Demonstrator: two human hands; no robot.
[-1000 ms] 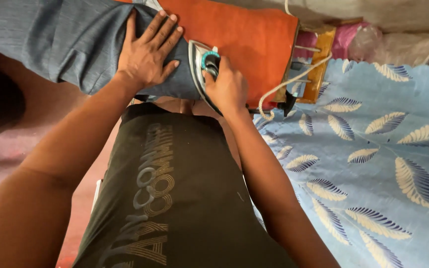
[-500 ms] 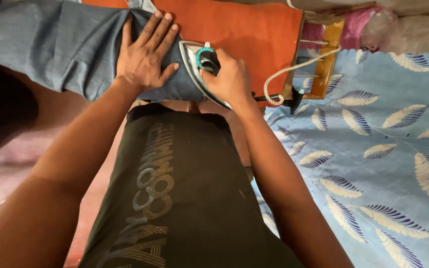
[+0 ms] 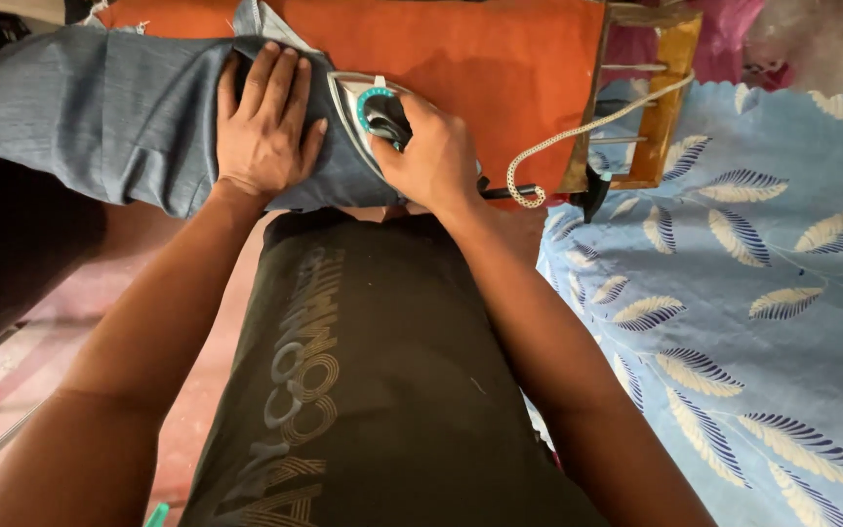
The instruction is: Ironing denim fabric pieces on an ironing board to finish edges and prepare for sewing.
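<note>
On the orange ironing board [image 3: 500, 68], the left hand [image 3: 263, 132] is lying flat, open, on grey cloth [image 3: 100, 117] while the right hand [image 3: 436, 161] is closing its grip around the iron [image 3: 368, 107].

A home, most likely a bedroom: a bed [image 3: 782, 322] with a light-blue, feather-patterned sheet stands just beside an orange-covered ironing board [image 3: 480, 68], where an electric iron [image 3: 368, 112] and a grey-blue garment [image 3: 100, 117] lie, above a reddish floor [image 3: 80, 303].
</note>
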